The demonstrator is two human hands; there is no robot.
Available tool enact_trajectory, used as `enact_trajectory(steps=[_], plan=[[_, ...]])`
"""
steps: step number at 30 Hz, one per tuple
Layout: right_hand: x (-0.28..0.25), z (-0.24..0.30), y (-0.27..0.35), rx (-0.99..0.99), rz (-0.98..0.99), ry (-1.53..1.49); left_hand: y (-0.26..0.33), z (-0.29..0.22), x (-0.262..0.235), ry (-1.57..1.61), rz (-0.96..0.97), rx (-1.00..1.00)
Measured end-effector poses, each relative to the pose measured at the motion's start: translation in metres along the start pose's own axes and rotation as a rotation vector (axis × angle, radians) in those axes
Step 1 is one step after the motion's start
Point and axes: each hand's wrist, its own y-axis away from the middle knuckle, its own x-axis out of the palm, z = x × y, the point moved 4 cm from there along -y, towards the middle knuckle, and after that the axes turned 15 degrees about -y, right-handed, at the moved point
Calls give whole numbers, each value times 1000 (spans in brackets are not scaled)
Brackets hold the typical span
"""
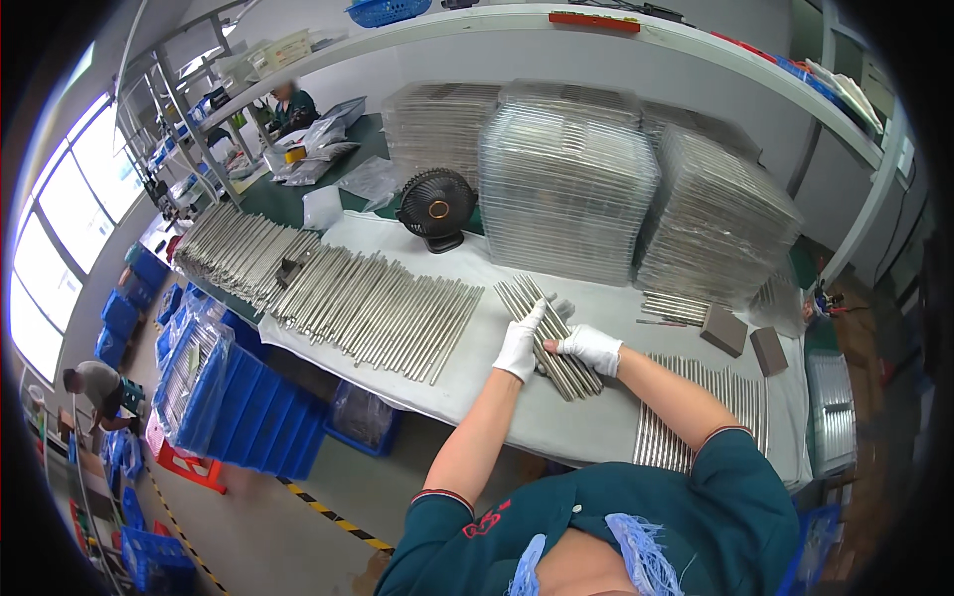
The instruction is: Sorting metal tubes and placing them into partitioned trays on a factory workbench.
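Note:
A slanting bundle of shiny metal rods (570, 377) lies between my two white-gloved hands, over the pale table cover. My left hand (519, 350) wraps the bundle from its left side, fingers partly hidden. From the right, my right hand (592, 350) closes around the same rods, its thumb across the top. To the left spreads a long row of similar rods (388, 313), with another group (234, 253) beyond it and a small dark block (288, 272) on top. More rods (715, 397) lie side by side under my right forearm.
Tall stacks of clear trays (566, 189) stand at the back, beside a black fan (437, 207). Two brown blocks (723, 331) and a few rods (676, 308) sit at right. A shelf (477, 22) runs overhead. Blue bins (253, 397) stand left of the table; two people are farther off.

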Motion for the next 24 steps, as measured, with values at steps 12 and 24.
enact_trajectory(steps=[12, 24], plan=[[-15, 33, 32, -357, -226, 99, -11, 11, -21, 370, 16, -6], [-41, 7, 28, -699, -272, 231, -14, 13, -14, 413, -14, -52]])
